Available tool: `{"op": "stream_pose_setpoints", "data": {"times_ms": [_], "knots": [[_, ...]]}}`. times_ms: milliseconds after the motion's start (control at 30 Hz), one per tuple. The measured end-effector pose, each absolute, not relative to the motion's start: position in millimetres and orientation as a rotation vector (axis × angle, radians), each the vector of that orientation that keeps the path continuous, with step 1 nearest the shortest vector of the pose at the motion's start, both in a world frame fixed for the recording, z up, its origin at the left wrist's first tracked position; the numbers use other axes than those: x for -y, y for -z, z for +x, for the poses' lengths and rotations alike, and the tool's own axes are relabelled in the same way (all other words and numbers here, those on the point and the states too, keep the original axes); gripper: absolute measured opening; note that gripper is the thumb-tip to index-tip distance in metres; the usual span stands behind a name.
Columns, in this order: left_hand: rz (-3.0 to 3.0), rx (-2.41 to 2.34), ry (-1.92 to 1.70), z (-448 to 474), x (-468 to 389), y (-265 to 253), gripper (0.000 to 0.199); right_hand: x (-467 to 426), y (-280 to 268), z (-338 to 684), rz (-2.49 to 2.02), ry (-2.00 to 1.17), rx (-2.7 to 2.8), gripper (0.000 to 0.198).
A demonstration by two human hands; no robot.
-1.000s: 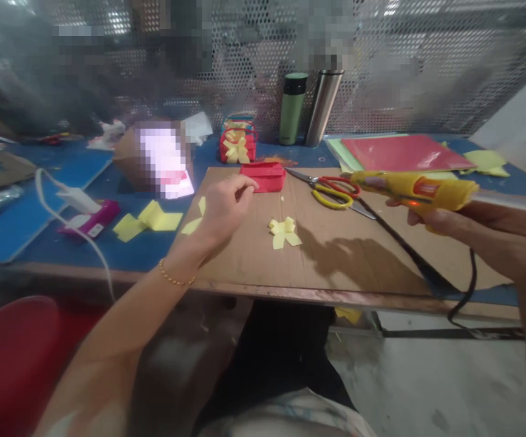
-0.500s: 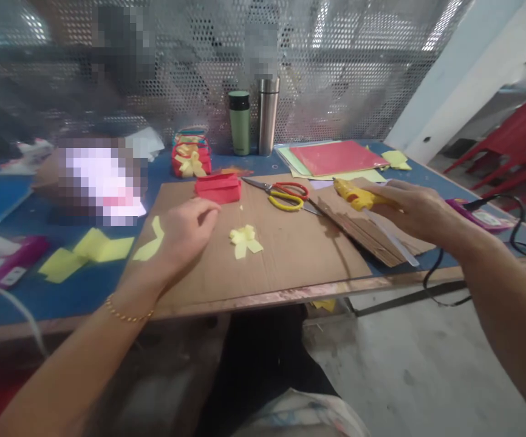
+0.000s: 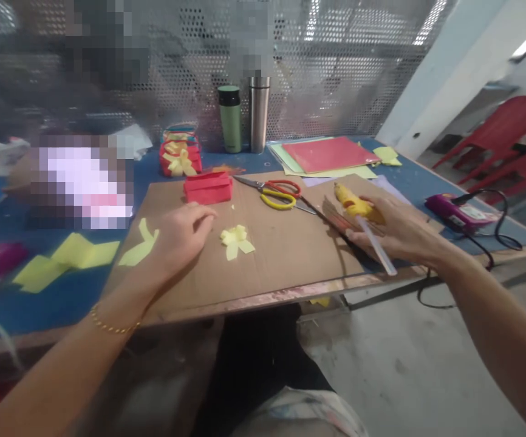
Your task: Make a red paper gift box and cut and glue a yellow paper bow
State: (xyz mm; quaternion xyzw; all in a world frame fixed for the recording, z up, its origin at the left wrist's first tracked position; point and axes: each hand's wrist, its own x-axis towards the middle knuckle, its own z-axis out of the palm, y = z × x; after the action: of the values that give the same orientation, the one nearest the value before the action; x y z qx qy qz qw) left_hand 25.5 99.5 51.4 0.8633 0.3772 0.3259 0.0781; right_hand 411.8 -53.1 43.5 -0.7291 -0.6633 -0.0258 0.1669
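My right hand [image 3: 393,227] grips a yellow hot glue gun [image 3: 354,203] above the torn cardboard pieces on the right. A clear glue stick [image 3: 379,250] juts from its back end. My left hand [image 3: 183,233] rests on the cardboard sheet [image 3: 272,267], its fingers curled in, with nothing visible in them. Between the hands lies a small yellow paper bow [image 3: 237,241]. A folded red paper piece [image 3: 208,187] sits just beyond my left fingers. Scissors [image 3: 276,195] with one red and one yellow handle lie in the middle. Cut yellow paper [image 3: 140,247] is beside my left wrist.
Behind stand a green tumbler [image 3: 230,121], a steel flask [image 3: 258,115] and a red pouch-like item [image 3: 181,155] with yellow bows. Coloured sheets [image 3: 329,155] are stacked at the back. A purple device [image 3: 461,212] with a black cord lies right; yellow paper strips [image 3: 71,255] lie left.
My right hand has tilted the glue gun, so the glue stick points more toward me, and its fingers show lower. My left hand stays put. The whole view has shifted slightly.
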Motion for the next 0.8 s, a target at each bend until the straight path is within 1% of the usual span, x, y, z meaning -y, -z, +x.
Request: {"op": "stream_pose_setpoints", "data": {"times_ms": [33, 100, 267, 433, 800], "knots": [[2.59, -1.121, -0.974, 25.9, -99.3, -51.9, 0.019, 56.9, -39.8, 405.9, -2.086, 0.074, 1.892, 0.084], [2.597, -1.109, -0.966, 26.6, -98.4, -52.6, 0.019, 58.9, -31.1, 399.2, -2.117, 0.106, 1.864, 0.087], [2.594, -1.139, -0.953, 26.2, -98.3, -52.0, 0.021, 40.7, -15.0, 402.4, -2.115, 0.213, 1.773, 0.074], [2.587, -1.135, -0.959, 25.5, -99.3, -51.0, 0.021, 26.8, -15.3, 404.3, -2.184, 0.262, 1.705, 0.071], [2.594, -1.128, -0.925, 27.0, -96.1, -51.4, 0.02, 22.2, -27.6, 397.4, -2.274, 0.092, 1.658, 0.072]]}}
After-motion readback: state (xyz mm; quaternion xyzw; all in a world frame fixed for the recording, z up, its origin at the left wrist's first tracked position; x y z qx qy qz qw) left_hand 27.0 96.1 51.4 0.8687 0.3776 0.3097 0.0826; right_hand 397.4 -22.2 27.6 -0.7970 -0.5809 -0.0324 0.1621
